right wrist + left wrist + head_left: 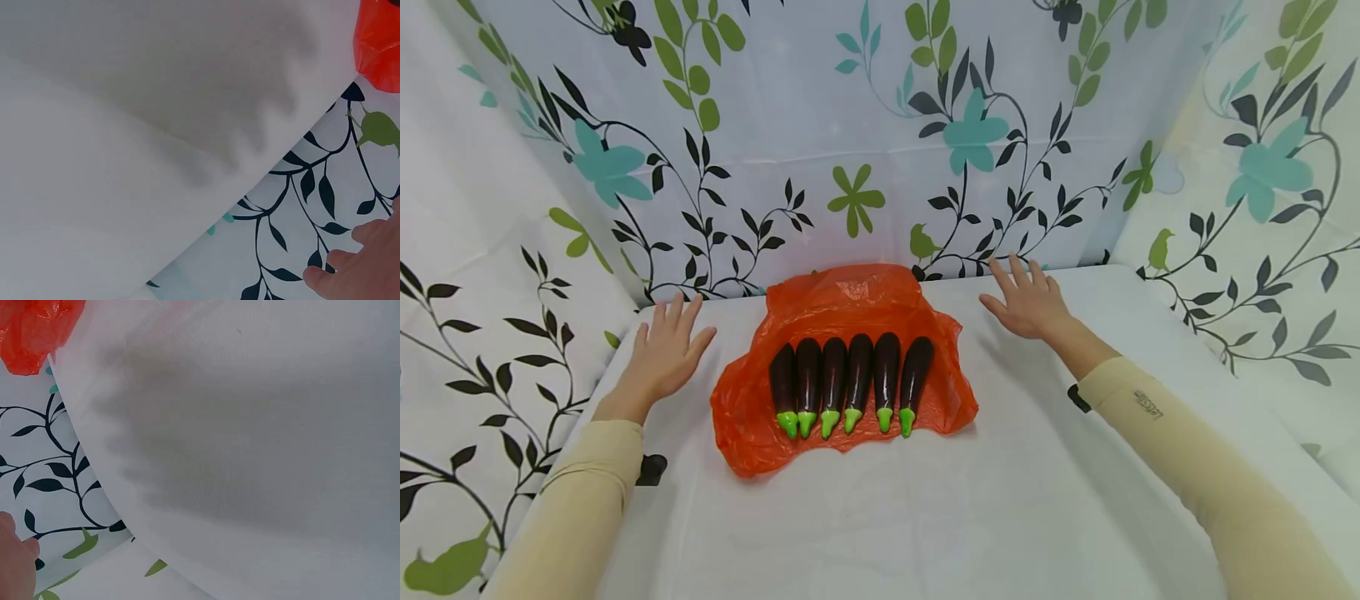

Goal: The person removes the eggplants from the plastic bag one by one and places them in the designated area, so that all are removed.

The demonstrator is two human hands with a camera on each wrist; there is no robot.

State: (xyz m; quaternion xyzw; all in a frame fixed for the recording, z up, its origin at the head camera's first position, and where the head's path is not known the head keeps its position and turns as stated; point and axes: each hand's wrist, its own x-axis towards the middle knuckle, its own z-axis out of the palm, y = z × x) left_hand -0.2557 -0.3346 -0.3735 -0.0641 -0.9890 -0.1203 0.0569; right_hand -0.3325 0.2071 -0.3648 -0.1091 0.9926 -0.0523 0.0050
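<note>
Several dark purple eggplants (858, 375) with green stem ends lie side by side in a row, stems toward me. Under them a crumpled orange-red plastic bag (850, 292) is spread on the white table. My left hand (662, 354) is held to the left of the bag, palm down, its fingers straight and holding nothing. On the other side, my right hand (1024, 300) hovers near the table's far edge with fingers spread, also holding nothing. Each wrist view shows a hand's shadow on the white cloth, with part of the left hand (15, 562) and right hand (359, 265) at a corner.
White curtains (880, 108) printed with leaves, flowers and birds hang behind and at both sides of the table (880, 533). The bag's back edge reaches the table's far edge. A small black wrist device (652, 469) shows beside the left sleeve, another (1078, 398) beside the right.
</note>
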